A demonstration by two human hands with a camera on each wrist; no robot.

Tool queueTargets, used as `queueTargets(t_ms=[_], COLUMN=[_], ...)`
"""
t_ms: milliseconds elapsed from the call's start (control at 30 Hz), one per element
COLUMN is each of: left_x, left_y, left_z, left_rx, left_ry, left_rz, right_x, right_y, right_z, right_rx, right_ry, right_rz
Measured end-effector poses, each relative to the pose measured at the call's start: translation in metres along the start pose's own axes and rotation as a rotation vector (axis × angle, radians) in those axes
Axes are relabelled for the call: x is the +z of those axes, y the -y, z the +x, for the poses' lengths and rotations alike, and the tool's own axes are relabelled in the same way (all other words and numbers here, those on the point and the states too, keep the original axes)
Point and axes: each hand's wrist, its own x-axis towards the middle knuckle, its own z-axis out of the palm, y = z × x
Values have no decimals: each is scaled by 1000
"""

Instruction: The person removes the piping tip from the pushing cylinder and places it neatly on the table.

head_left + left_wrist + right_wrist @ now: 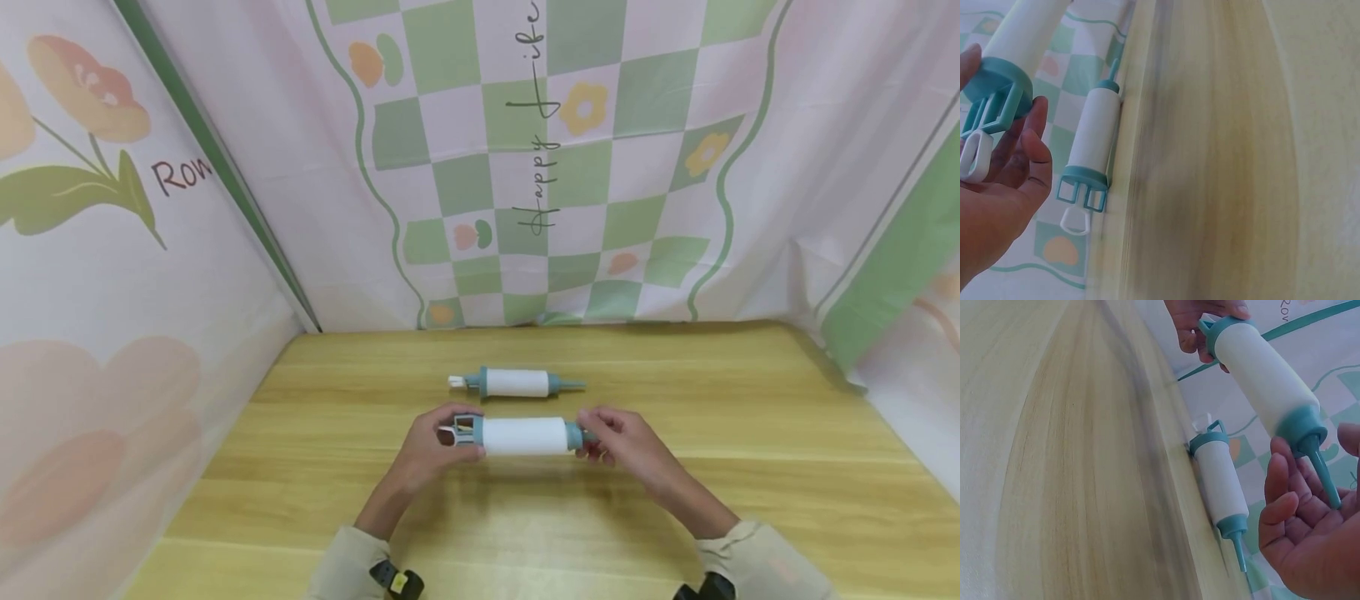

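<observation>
A large syringe [523, 436] with a white barrel, teal ends and a teal nozzle is held level above the table, lengthwise between both hands. My left hand [438, 442] grips its teal handle end, thumb on one side and fingers on the other; a white pull ring [977, 156] lies by the palm. At the nozzle end, my right hand [626, 442] holds the teal collar [1300, 425], fingers curled under it. The nozzle [1324, 475] points over the right palm. A second, similar syringe [517, 383] lies on the table just beyond the held one, nozzle pointing right.
The wooden table [300, 467] meets a patterned curtain [525, 275] at its back edge. Another printed cloth [97, 333] hangs along the left side, and a white and green cloth [892, 283] hangs at the right.
</observation>
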Motion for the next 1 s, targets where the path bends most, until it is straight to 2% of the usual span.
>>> queueTargets(t_ms=[200,433,733,833,1000], left_x=[0,1,1,1,1], left_y=[0,-1,-2,-2,-1], left_z=[0,0,0,0,0], left_rx=[1,-2,1,5,13], left_ry=[7,1,-7,-8,-1], left_rz=[-16,-22,-21,-17,-13], right_x=[-1,-2,-3,-3,-2], right_y=[-1,-4,-4,-2,0], right_z=[0,-1,-2,-2,-1], right_rx=[-55,-106,-115,-100,-2], right_ry=[41,51,53,35,-4], right_rz=[11,-5,-1,-13,-24])
